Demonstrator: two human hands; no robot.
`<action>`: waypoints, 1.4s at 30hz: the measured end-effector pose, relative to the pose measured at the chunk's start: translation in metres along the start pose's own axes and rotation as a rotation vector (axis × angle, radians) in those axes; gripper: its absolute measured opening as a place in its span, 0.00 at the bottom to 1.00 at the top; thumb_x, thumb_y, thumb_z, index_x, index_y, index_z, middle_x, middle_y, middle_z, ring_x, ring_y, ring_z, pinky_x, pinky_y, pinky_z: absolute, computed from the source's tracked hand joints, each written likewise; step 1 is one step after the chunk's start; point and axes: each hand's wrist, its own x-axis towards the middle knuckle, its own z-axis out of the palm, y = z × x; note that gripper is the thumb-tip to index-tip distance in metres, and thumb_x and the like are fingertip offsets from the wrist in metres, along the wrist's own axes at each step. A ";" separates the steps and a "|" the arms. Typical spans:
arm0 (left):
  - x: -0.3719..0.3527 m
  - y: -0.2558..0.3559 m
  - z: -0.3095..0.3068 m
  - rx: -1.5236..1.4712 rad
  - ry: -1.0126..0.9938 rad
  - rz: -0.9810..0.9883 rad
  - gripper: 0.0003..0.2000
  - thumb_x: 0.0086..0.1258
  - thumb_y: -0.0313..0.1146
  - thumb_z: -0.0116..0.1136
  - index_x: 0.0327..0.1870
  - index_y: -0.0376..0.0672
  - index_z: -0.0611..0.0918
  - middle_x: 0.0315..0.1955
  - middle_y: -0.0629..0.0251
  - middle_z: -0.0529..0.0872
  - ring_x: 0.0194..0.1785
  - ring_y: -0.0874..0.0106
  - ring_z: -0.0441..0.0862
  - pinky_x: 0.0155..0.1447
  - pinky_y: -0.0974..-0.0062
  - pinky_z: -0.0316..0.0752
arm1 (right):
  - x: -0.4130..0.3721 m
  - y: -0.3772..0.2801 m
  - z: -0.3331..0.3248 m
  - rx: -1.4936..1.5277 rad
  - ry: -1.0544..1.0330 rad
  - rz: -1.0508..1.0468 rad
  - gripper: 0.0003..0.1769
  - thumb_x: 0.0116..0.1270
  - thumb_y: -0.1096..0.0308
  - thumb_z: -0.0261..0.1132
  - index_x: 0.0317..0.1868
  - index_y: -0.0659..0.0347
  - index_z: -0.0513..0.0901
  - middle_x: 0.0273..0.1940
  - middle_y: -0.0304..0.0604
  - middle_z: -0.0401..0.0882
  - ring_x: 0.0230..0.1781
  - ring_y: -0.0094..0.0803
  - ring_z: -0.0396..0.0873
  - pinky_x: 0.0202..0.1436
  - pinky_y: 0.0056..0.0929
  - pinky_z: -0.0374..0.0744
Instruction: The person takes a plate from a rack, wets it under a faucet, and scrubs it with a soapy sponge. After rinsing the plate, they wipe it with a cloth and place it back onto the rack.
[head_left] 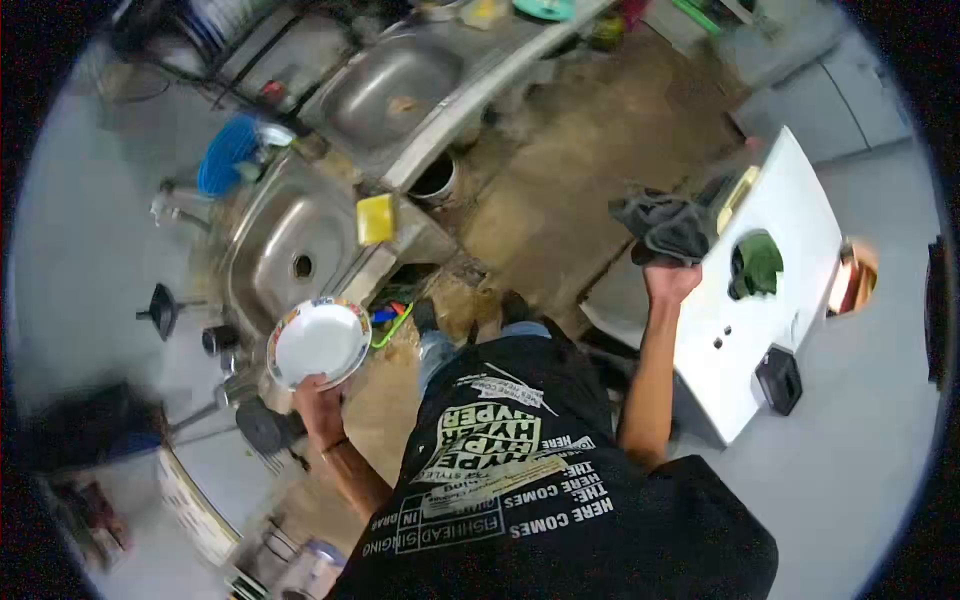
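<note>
My left hand grips the near rim of a white plate with a colourful patterned border, its fingers closed on the edge. The plate is over the near corner of a steel sink, and nothing lies on it. My right hand is closed around a bunched dark grey cloth, held out beside a white table. On the sink's ledge sits a yellow sponge.
A second sink basin lies farther along the counter. A blue round basket stands beside the tap. The white table holds a green cloth. A bucket is on the floor below the counter.
</note>
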 end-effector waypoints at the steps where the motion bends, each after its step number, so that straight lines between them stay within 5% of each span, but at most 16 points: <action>1: -0.001 -0.012 0.003 -0.013 0.047 -0.003 0.10 0.62 0.31 0.60 0.40 0.35 0.77 0.41 0.58 0.79 0.44 0.63 0.77 0.50 0.65 0.75 | 0.005 0.021 0.023 0.043 -0.027 0.063 0.25 0.66 0.57 0.52 0.59 0.62 0.75 0.60 0.47 0.73 0.60 0.46 0.70 0.66 0.48 0.67; 2: -0.003 -0.024 0.006 -0.025 0.093 -0.005 0.11 0.62 0.33 0.60 0.41 0.36 0.77 0.42 0.58 0.79 0.47 0.61 0.77 0.53 0.63 0.75 | 0.024 0.035 0.012 0.138 -0.252 0.194 0.27 0.65 0.54 0.54 0.60 0.60 0.74 0.62 0.48 0.71 0.62 0.46 0.69 0.66 0.50 0.66; 5: -0.060 -0.047 0.005 -0.957 0.243 -0.100 0.14 0.61 0.34 0.61 0.46 0.39 0.76 0.42 0.60 0.77 0.48 0.63 0.77 0.53 0.60 0.77 | 0.025 0.071 0.043 0.019 -0.155 0.366 0.34 0.62 0.46 0.57 0.63 0.59 0.71 0.65 0.49 0.68 0.65 0.49 0.65 0.70 0.54 0.61; 7: -0.081 0.017 0.035 -0.762 0.485 -0.303 0.20 0.56 0.20 0.53 0.52 0.37 0.71 0.40 0.57 0.78 0.38 0.66 0.78 0.38 0.67 0.78 | 0.001 0.097 0.084 -0.236 -0.009 0.295 0.35 0.61 0.46 0.59 0.63 0.59 0.71 0.66 0.49 0.67 0.65 0.50 0.65 0.69 0.54 0.62; 8: -0.087 0.044 0.046 -0.711 0.580 -0.398 0.19 0.54 0.21 0.53 0.50 0.37 0.71 0.39 0.58 0.77 0.37 0.67 0.77 0.36 0.69 0.77 | 0.005 0.107 0.082 -0.249 -0.003 0.331 0.35 0.61 0.46 0.59 0.63 0.59 0.71 0.65 0.49 0.67 0.64 0.50 0.66 0.68 0.54 0.63; 12: -0.103 -0.001 0.006 -0.691 0.664 -0.492 0.17 0.52 0.23 0.52 0.46 0.36 0.73 0.37 0.60 0.77 0.34 0.71 0.75 0.31 0.72 0.72 | 0.039 0.178 0.002 -0.515 -0.227 0.350 0.34 0.61 0.44 0.58 0.62 0.57 0.72 0.62 0.46 0.71 0.59 0.51 0.69 0.63 0.54 0.67; 14: -0.100 0.013 0.014 -0.685 0.746 -0.448 0.17 0.52 0.23 0.52 0.46 0.36 0.73 0.36 0.59 0.77 0.32 0.72 0.75 0.29 0.73 0.71 | 0.036 0.204 0.016 -0.095 -0.225 0.748 0.33 0.61 0.45 0.58 0.62 0.56 0.73 0.61 0.45 0.72 0.58 0.50 0.70 0.61 0.53 0.69; 15: -0.101 0.019 0.015 -0.681 0.781 -0.429 0.17 0.52 0.23 0.52 0.46 0.36 0.74 0.36 0.59 0.77 0.31 0.73 0.75 0.28 0.73 0.70 | 0.013 0.220 0.023 -0.120 -0.164 0.773 0.33 0.61 0.46 0.59 0.61 0.56 0.73 0.60 0.43 0.73 0.58 0.49 0.70 0.60 0.52 0.70; 17: -0.104 -0.003 0.004 -0.593 0.696 -0.562 0.17 0.52 0.24 0.52 0.46 0.36 0.75 0.34 0.61 0.77 0.33 0.71 0.75 0.29 0.73 0.70 | -0.040 0.255 0.044 -0.386 0.037 0.635 0.31 0.60 0.49 0.62 0.60 0.57 0.74 0.60 0.41 0.74 0.60 0.48 0.70 0.58 0.50 0.73; 23: -0.091 -0.001 -0.018 -0.564 0.656 -0.542 0.16 0.52 0.26 0.54 0.44 0.34 0.77 0.28 0.65 0.78 0.29 0.71 0.74 0.31 0.74 0.68 | -0.113 0.322 0.075 -0.724 -0.152 0.884 0.30 0.64 0.49 0.59 0.63 0.56 0.72 0.59 0.45 0.75 0.60 0.45 0.70 0.63 0.49 0.69; 27: -0.082 -0.026 -0.047 -0.579 0.497 -0.402 0.16 0.54 0.26 0.52 0.46 0.32 0.74 0.34 0.61 0.78 0.34 0.71 0.75 0.35 0.72 0.72 | -0.143 0.354 0.072 -0.915 -0.272 0.947 0.29 0.64 0.51 0.60 0.61 0.58 0.73 0.58 0.46 0.76 0.59 0.45 0.71 0.63 0.47 0.69; 31: -0.063 0.007 -0.078 -0.469 0.450 -0.449 0.17 0.61 0.26 0.50 0.51 0.31 0.74 0.42 0.54 0.82 0.44 0.65 0.78 0.46 0.68 0.73 | -0.163 0.397 0.082 -1.097 -0.438 0.941 0.28 0.63 0.52 0.61 0.59 0.59 0.74 0.58 0.47 0.76 0.58 0.45 0.72 0.63 0.46 0.69; 33: -0.046 0.000 -0.087 -0.022 0.531 0.029 0.26 0.57 0.22 0.45 0.61 0.34 0.68 0.45 0.43 0.81 0.46 0.56 0.81 0.42 0.63 0.75 | -0.173 0.413 0.083 -1.203 -0.530 0.898 0.28 0.63 0.52 0.62 0.58 0.60 0.75 0.57 0.47 0.76 0.58 0.45 0.72 0.63 0.45 0.69; 34: -0.040 0.001 -0.091 -0.002 0.506 0.087 0.27 0.56 0.21 0.46 0.61 0.34 0.68 0.45 0.36 0.79 0.49 0.47 0.79 0.46 0.56 0.75 | -0.177 0.417 0.083 -1.264 -0.585 0.864 0.27 0.63 0.53 0.62 0.58 0.60 0.75 0.57 0.47 0.76 0.57 0.45 0.72 0.63 0.45 0.69; 38: -0.023 0.039 -0.105 0.331 0.486 -0.021 0.29 0.51 0.18 0.50 0.61 0.30 0.68 0.37 0.35 0.80 0.39 0.40 0.78 0.45 0.49 0.72 | -0.192 0.419 0.074 -1.562 -0.843 0.638 0.26 0.62 0.54 0.63 0.56 0.62 0.76 0.56 0.48 0.77 0.56 0.45 0.73 0.63 0.43 0.69; 42: -0.003 0.028 -0.112 0.253 0.439 0.026 0.30 0.49 0.18 0.48 0.60 0.26 0.67 0.32 0.35 0.80 0.36 0.39 0.78 0.42 0.50 0.72 | -0.199 0.404 0.074 -1.854 -1.200 0.249 0.26 0.61 0.55 0.65 0.54 0.63 0.77 0.55 0.49 0.77 0.55 0.45 0.74 0.63 0.42 0.69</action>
